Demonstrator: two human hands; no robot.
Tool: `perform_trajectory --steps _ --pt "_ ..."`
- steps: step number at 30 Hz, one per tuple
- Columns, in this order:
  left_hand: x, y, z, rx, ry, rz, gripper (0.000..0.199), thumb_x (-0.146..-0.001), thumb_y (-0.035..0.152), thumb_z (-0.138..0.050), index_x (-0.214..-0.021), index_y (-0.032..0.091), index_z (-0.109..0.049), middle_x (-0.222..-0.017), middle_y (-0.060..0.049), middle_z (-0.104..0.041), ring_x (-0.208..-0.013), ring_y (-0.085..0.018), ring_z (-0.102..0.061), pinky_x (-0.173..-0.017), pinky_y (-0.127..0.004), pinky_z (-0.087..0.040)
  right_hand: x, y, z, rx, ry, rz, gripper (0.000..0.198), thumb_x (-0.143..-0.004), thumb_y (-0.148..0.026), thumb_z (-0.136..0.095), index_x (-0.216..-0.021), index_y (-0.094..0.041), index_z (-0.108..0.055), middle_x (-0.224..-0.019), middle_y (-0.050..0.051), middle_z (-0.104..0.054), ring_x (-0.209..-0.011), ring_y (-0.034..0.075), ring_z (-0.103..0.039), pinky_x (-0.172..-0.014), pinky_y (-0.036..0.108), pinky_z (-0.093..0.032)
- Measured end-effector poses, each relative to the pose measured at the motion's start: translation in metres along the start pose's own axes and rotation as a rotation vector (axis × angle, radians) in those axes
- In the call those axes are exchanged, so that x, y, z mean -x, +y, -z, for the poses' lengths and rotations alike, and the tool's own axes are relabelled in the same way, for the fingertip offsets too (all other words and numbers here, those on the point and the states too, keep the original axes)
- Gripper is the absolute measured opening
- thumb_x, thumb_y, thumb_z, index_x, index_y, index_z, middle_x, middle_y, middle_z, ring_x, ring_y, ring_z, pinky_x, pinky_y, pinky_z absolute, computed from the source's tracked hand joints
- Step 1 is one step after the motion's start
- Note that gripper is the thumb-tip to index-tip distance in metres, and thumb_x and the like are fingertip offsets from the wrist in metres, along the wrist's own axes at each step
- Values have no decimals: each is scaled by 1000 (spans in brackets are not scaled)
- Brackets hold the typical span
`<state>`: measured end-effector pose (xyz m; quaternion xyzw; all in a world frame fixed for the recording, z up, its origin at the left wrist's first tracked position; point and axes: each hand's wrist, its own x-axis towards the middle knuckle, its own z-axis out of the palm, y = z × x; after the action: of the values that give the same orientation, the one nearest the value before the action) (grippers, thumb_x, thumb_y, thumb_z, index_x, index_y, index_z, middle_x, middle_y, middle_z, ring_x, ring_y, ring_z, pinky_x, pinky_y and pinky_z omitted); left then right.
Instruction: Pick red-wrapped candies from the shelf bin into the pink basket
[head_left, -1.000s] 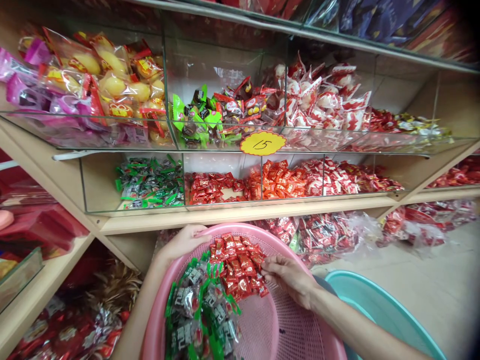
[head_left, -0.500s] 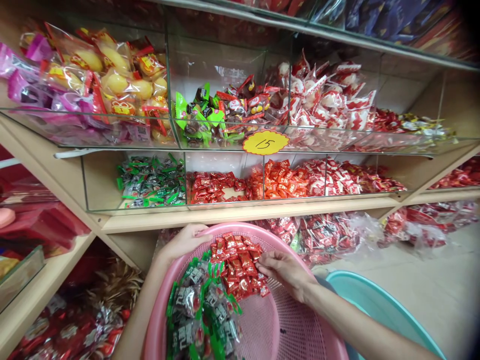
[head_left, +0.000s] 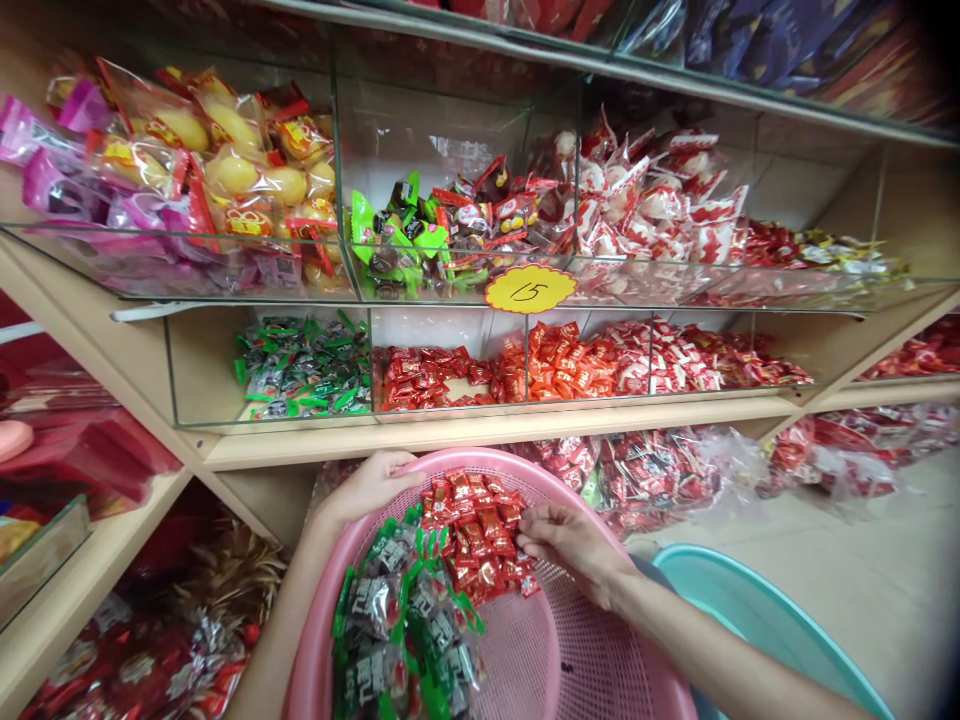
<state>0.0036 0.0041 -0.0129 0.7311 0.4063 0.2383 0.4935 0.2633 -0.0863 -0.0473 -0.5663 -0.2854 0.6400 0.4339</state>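
A pink plastic basket (head_left: 517, 640) with a perforated wall is tilted toward me below the shelves. My left hand (head_left: 379, 484) grips its far-left rim. Inside, small red-wrapped candies (head_left: 480, 535) lie heaped toward the far side, and larger clear-and-green packets (head_left: 409, 625) fill the left. My right hand (head_left: 562, 540) reaches in from the right, its bent fingers drawn together against the right edge of the red candies. Whether a candy sits between those fingertips is hidden.
Glass-fronted shelf bins hold green candies (head_left: 304, 365), red candies (head_left: 427, 375) and orange-red candies (head_left: 570, 362). Above them hangs a yellow price tag (head_left: 531, 289) marked 15. A teal tub (head_left: 757, 610) stands at right. Bagged candies (head_left: 660, 470) lie under the shelf.
My right hand has shifted very slightly at the edge of the red candies. My left hand and the basket stay in place.
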Motion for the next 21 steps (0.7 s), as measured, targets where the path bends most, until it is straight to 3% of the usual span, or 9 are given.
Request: perform_trajectory --steps 4,6,10,13,15,17,21 --pt "1 0 0 -16 22 10 32 -75 39 -54 -81 8 -63 -74 -3 -60 -67 -14 -51 -58 -21 -38 2 1 2 68 20 7 19 -59 -26 -71 -64 -16 -56 -60 0 -62 -56 9 -58 -58 19 -48" --pt "2 1 0 -45 33 7 31 -74 38 -54 -77 9 -62 -70 -2 -59 -65 -14 -50 -56 -20 -37 5 -3 2 180 24 89 20 -62 -31 -69 -64 -16 -55 -56 0 -60 -49 9 -55 -52 21 -45" --pt "1 0 1 -43 38 5 30 -74 37 -54 -80 9 -63 -73 -3 -61 -66 -14 -51 -58 -21 -38 11 -40 -7 550 86 514 21 -69 -37 -61 -64 -17 -55 -51 -2 -54 -42 9 -45 -43 22 -36" --pt "0 -2 0 -15 32 3 32 -74 37 -54 -83 8 -64 -76 -4 -63 -68 -15 -52 -60 -22 -38 4 -90 -32 747 55 849 17 -76 -33 -52 -71 -17 -58 -62 1 -59 -54 11 -49 -52 23 -38" --pt "-1 -3 -1 -1 30 1 33 -74 38 -54 -85 9 -64 -80 -5 -64 -71 -16 -53 -62 -22 -39 -13 -123 -55 879 28 983 15 -77 -29 -51 -72 -17 -59 -68 2 -60 -61 12 -52 -58 23 -39" --pt "-2 -4 -1 -7 37 5 33 -74 38 -55 -85 9 -64 -80 -5 -64 -70 -16 -53 -61 -22 -39 -39 -146 -78 1031 3 1019 12 -75 -24 -52 -77 -16 -61 -72 2 -62 -66 13 -54 -63 23 -39" --pt "-1 -8 -1 -18 50 24 36 -74 40 -54 -84 7 -64 -74 -4 -62 -65 -15 -51 -57 -21 -37 -94 -163 -114 1238 14 893 13 -71 -17 -55 -80 -16 -65 -69 2 -62 -68 14 -55 -63 21 -39"
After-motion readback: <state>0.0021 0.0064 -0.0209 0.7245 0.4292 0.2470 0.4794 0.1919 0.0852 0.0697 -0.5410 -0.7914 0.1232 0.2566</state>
